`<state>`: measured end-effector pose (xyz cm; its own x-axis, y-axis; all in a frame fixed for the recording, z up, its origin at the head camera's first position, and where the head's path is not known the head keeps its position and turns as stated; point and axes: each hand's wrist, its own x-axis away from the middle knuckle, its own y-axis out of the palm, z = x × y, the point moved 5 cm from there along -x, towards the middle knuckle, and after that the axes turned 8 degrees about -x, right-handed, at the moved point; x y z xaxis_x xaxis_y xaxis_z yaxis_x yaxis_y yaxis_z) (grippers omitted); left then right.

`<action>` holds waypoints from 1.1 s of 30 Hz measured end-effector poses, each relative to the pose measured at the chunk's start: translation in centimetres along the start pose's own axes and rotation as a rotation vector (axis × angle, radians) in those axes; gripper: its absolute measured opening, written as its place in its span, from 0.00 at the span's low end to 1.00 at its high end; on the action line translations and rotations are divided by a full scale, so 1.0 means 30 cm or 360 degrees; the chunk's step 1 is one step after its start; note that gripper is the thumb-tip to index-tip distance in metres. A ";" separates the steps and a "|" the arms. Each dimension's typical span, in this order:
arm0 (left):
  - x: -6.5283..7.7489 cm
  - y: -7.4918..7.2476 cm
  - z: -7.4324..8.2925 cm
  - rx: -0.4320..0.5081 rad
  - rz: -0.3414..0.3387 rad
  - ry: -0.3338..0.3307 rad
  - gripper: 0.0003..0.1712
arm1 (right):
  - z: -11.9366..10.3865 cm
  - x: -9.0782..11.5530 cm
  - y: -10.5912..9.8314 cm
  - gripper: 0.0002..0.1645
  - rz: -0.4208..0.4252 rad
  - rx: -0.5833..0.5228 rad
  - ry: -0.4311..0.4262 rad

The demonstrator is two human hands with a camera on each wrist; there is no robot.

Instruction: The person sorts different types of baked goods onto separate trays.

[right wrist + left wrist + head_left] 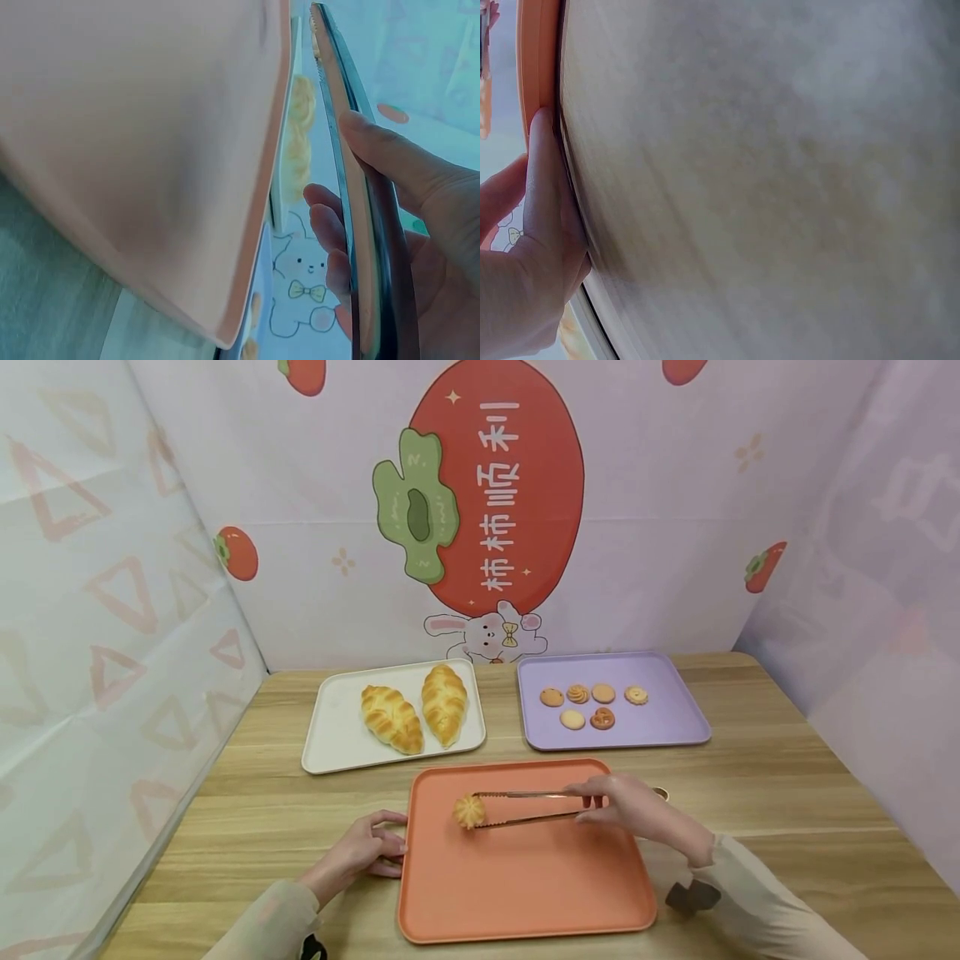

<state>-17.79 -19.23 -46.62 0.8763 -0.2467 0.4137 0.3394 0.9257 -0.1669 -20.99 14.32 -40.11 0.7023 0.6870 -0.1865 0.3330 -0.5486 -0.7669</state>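
Note:
My right hand (626, 806) grips metal tongs (341, 120), thumb on one arm and fingers round the other. Between the toothed tips sits a small round ridged golden pastry (470, 812), over the upper left of the orange tray (525, 885). Whether the pastry is lifted or touching the tray I cannot tell. My left hand (372, 845) rests against the tray's left edge; in the left wrist view its fingers (546, 180) touch the outside of the rim.
Behind on the left, a white tray (333, 727) bears two croissant-like breads (444, 706). A purple tray (652, 727) at the back right carries several small cookies (572, 719) and a pretzel-shaped one (602, 718). A printed cloth wall (637, 585) rises behind the wooden table (780, 793).

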 end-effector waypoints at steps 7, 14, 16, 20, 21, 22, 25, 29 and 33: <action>0.002 0.002 -0.002 -0.0012 0.0000 -0.0009 0.28 | 0.024 0.021 -0.034 0.19 0.0044 0.0014 0.0093; 0.006 0.002 0.003 -0.0015 0.0005 -0.0009 0.28 | 0.049 0.047 -0.074 0.21 0.0124 0.0022 0.0144; 0.007 0.002 0.003 -0.0014 0.0002 -0.0008 0.28 | 0.056 0.055 -0.087 0.21 0.0148 0.0029 0.0150; 0.006 0.002 0.003 -0.0016 -0.0002 -0.0001 0.28 | 0.069 0.072 -0.114 0.21 0.0195 0.0046 0.0176; 0.007 0.002 0.004 -0.0016 -0.0002 -0.0001 0.28 | 0.073 0.077 -0.121 0.21 0.0206 0.0049 0.0187; 0.007 0.002 0.004 -0.0018 -0.0003 -0.0002 0.28 | 0.076 0.082 -0.128 0.21 0.0218 0.0047 0.0196; 0.006 0.003 0.002 -0.0023 -0.0002 -0.0009 0.28 | 0.083 0.096 -0.153 0.19 0.0282 0.0072 0.0191; 0.005 0.004 0.000 -0.0030 -0.0004 -0.0017 0.28 | 0.094 0.118 -0.190 0.19 0.0397 0.0121 0.0168; 0.005 0.003 0.000 -0.0037 0.0000 -0.0017 0.28 | 0.107 0.143 -0.223 0.19 0.0477 0.0141 0.0145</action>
<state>-17.62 -19.17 -46.57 0.8727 -0.2435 0.4232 0.3474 0.9187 -0.1877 -22.24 22.48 -37.75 0.8157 0.4532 -0.3595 0.0493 -0.6736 -0.7374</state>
